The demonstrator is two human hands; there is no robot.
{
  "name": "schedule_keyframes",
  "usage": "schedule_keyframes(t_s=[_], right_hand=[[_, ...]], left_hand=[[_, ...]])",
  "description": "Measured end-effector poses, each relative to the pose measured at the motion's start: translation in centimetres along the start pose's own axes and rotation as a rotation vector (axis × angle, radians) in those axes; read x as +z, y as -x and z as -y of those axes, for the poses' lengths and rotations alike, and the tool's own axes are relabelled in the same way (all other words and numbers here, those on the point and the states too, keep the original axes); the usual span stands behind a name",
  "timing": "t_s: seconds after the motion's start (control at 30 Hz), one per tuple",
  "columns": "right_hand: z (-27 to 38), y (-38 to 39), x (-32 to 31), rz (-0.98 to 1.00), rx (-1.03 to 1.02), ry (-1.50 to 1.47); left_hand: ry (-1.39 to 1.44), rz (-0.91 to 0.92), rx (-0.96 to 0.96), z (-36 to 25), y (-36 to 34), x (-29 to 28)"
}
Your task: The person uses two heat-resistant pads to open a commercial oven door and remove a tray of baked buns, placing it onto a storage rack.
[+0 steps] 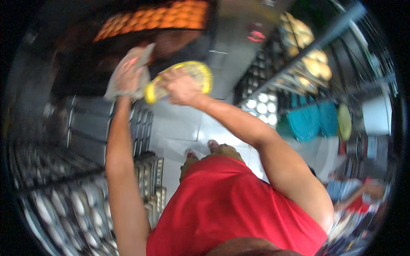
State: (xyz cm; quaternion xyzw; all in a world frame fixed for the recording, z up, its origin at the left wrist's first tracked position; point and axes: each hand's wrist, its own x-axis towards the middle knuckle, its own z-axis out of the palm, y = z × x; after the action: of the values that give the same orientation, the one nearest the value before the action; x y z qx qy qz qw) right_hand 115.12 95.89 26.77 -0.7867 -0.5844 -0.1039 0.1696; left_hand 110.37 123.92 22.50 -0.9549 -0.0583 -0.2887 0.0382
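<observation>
My left hand [127, 77] is in front of the oven, closed on a pale cloth [142, 82] that hangs around its wrist. A flat greyish edge [146, 56] sticks up by its fingers; blur hides whether it is part of the cloth. Just to the right, my right hand [181, 88] grips a yellow-rimmed oval pad [200, 73] with a tan middle. The two hands are close together but apart. Beyond them, rows of buns [158, 18] glow orange inside the dark oven [171, 45].
Racks of trays with pale dough pieces [87, 209] stand at the lower left. On the right, a metal rack [273, 79] carries baked buns [316, 64] and a tray of round white pieces [261, 106]. Teal tubs [304, 123] lie beyond; another person [356, 196] is at far right.
</observation>
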Motion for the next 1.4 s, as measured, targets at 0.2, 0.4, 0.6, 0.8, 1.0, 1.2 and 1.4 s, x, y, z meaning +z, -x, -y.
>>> schedule_keyframes(t_s=[0.2, 0.4, 0.6, 0.8, 1.0, 1.2, 1.4], right_hand=[[-0.5, 0.9, -1.5, -0.137, -0.065, -0.068], [-1.4, 10.4, -5.3, -0.13, 0.157, -0.401], [-8.5, 27.4, -18.5, -0.007, 0.816, -0.155], [-20.9, 34.8, -26.8, 0.101, 0.876, 0.327], [-26.2, 34.2, -27.3, 0.312, 0.924, 0.293], [-27.3, 34.4, -26.9, 0.317, 0.857, 0.321], [-23.5, 34.2, -27.0, 0.01, 0.717, 0.325]], left_hand=[[0.07, 0.156, -0.126, -1.2, -1.1, -1.3], [0.108, 0.159, -0.093, -0.8, -1.0, -1.0], [0.107, 0.171, -0.156, -1.5, -1.2, -1.2], [0.122, 0.2, -0.109, -1.1, -1.2, -1.2], [0.14, 0.192, -0.053, -0.6, -1.3, -1.2], [0.075, 0.181, -0.028, -0.8, -1.5, -0.8], [0.082, 0.084, 0.07, -0.3, -0.6, -1.1]])
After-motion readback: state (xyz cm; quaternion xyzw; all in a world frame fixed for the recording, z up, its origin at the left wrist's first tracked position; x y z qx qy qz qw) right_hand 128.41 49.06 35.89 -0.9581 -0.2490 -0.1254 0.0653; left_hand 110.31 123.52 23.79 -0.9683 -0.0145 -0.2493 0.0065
